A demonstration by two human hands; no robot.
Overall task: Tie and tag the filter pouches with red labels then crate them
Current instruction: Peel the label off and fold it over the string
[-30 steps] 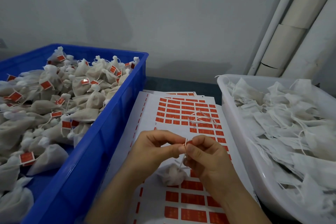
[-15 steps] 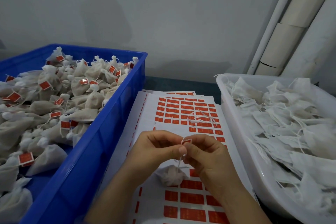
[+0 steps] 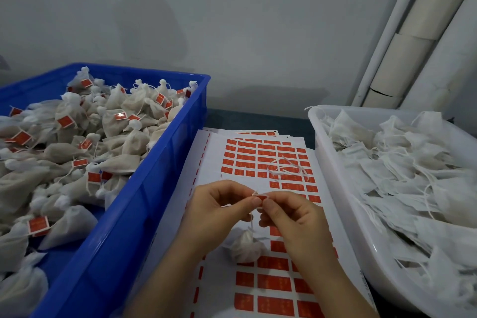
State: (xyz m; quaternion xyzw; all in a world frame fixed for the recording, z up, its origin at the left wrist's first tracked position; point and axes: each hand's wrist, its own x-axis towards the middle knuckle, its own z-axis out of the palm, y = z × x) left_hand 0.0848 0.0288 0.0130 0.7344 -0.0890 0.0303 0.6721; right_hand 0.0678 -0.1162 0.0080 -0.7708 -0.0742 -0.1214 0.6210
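While left hand and right hand pinch the red label onto the string, the pouch trails straight below, blue crate nearer the left hand.

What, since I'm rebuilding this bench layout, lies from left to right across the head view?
Blue crate heaped with tagged pouches → sheets of red labels → white tub piled with untagged pouches.
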